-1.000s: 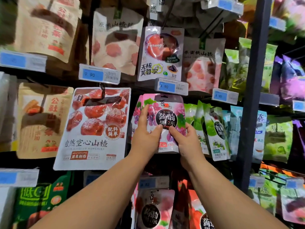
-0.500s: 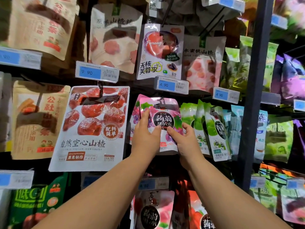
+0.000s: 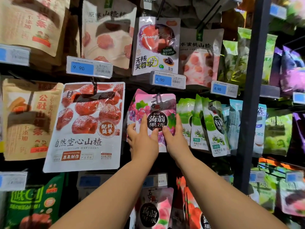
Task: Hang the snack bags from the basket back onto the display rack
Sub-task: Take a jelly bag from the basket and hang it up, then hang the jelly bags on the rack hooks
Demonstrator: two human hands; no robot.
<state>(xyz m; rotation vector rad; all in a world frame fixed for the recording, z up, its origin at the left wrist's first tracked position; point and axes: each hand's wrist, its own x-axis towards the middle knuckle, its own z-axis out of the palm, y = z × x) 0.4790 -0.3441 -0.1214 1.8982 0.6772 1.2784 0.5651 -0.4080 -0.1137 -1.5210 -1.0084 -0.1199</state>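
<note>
A pink grape jelly bag [image 3: 155, 111] with a black round label hangs at the front of a hook on the display rack, with more pink bags [image 3: 132, 111] behind it. My left hand [image 3: 143, 142] holds its lower left side, thumb on the front and fingers behind the edge. My right hand [image 3: 176, 139] grips the lower right side, thumb on the label. The bag's top sits on the black hook [image 3: 158, 97]. The basket is out of view.
Green jelly bags [image 3: 209, 126] hang close on the right, a large hawthorn bag [image 3: 85, 126] on the left. Price tags [image 3: 167, 79] jut out above. A dark rack post [image 3: 252, 96] stands to the right. More jelly bags [image 3: 153, 210] hang below my arms.
Both hands have stayed on the pink bag's lower edges. The bag has slid a little further back on its hook and hangs straighter.
</note>
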